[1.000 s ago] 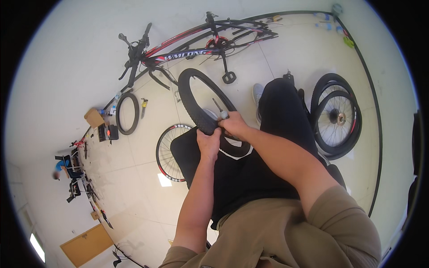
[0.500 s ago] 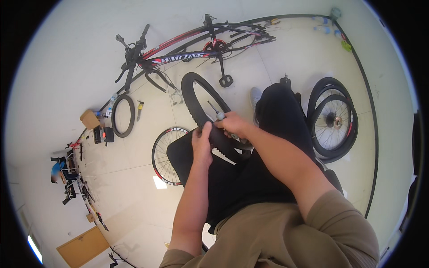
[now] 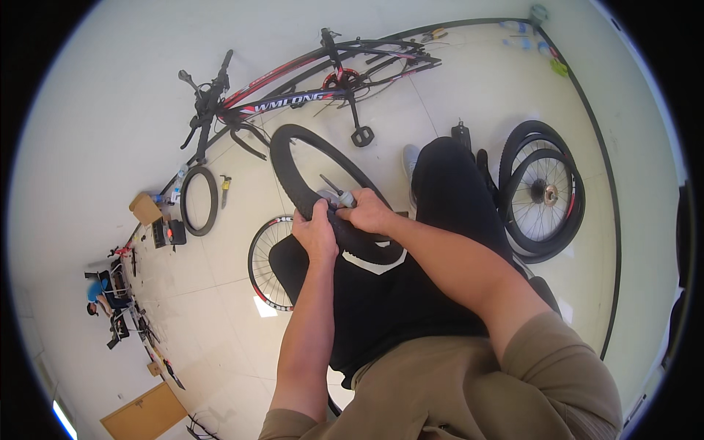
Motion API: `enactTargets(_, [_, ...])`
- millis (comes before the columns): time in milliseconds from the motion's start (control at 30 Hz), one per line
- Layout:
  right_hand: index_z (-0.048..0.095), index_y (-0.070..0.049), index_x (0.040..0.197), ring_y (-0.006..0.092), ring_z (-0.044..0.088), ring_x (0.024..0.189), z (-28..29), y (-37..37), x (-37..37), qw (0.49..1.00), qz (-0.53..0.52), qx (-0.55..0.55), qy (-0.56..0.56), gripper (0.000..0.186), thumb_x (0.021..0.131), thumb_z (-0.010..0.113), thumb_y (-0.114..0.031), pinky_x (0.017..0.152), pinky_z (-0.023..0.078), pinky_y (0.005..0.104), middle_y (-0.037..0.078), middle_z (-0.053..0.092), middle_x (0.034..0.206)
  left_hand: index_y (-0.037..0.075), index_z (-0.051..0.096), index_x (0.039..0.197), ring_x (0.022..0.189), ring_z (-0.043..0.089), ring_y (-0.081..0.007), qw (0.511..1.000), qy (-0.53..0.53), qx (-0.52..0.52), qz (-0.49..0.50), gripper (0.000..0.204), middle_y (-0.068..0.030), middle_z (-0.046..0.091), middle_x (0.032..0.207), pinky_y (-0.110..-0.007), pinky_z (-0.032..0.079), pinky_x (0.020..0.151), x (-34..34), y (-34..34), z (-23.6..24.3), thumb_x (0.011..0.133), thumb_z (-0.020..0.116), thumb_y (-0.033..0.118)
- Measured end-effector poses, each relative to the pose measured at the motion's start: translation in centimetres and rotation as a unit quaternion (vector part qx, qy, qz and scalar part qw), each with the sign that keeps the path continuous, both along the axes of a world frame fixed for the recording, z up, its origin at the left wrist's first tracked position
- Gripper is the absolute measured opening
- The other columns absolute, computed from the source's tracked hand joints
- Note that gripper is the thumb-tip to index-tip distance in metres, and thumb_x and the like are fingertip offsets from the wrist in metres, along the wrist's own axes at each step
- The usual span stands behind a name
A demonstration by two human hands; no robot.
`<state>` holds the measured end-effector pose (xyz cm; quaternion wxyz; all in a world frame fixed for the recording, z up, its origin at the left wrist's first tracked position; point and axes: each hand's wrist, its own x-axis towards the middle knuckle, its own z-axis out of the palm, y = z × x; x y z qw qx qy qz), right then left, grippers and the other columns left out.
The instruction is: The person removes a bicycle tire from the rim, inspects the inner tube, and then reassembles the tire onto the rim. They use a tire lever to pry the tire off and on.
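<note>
A black knobby bicycle tire (image 3: 284,161) stands tilted over my lap, without a wheel in it. My left hand (image 3: 317,233) is closed round its near side, thumb on top. Just right of that, my right hand (image 3: 364,213) is closed on a grey-handled tool with a thin shaft (image 3: 342,195); the shaft points up and left over the tire's opening. My fingers hide part of the handle, so its exact kind is unclear. Both hands are close together at the tire's edge. Below my left forearm lies a spoked wheel (image 3: 258,253) with a black and red rim, partly covered by my leg.
A black and red bicycle frame (image 3: 286,100) lies along the wall ahead. Wheels and tires (image 3: 506,172) are stacked at right. Another tire (image 3: 185,198), a yellow-handled tool (image 3: 225,189), a cardboard box (image 3: 145,210) and a black toolbox (image 3: 171,233) are at left. A person (image 3: 95,293) sits far left.
The tire has shifted left and its opening shows wider. My hands have moved left with it, and the grey-handled tool's shaft now leans more to the left.
</note>
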<state>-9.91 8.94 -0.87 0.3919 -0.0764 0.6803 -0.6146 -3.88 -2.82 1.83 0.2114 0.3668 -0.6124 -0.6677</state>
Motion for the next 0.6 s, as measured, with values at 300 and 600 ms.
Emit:
enactTargets(300, [0.072,-0.005,0.110,0.0393,0.067,0.105,-3.4,-0.6,1.1,0.975,0.051,0.209,0.052,0.030,0.085,0.064,-0.019,0.091,0.052,0.0439,0.025,0.070,0.111,-0.003,0.059,0.117,0.096,0.063,-0.0181,0.980,-0.150,0.084,-0.097,0.038,-0.0107,0.067,0.107,-0.030,0.051,0.083,2.7,-0.7,-2.5,0.084,0.073,0.008])
enactTargets(600, [0.069,-0.001,0.101,0.0251,0.065,0.068,-4.7,-1.0,2.0,0.989,0.037,0.053,-0.134,0.020,0.084,0.067,-0.013,0.060,0.053,0.0389,0.015,0.067,0.082,0.001,0.050,0.116,0.082,0.062,-0.0170,0.986,-0.122,-0.103,-0.048,0.039,-0.0088,0.063,0.095,-0.031,0.052,0.073,2.4,-1.6,-4.9,0.084,0.071,0.004])
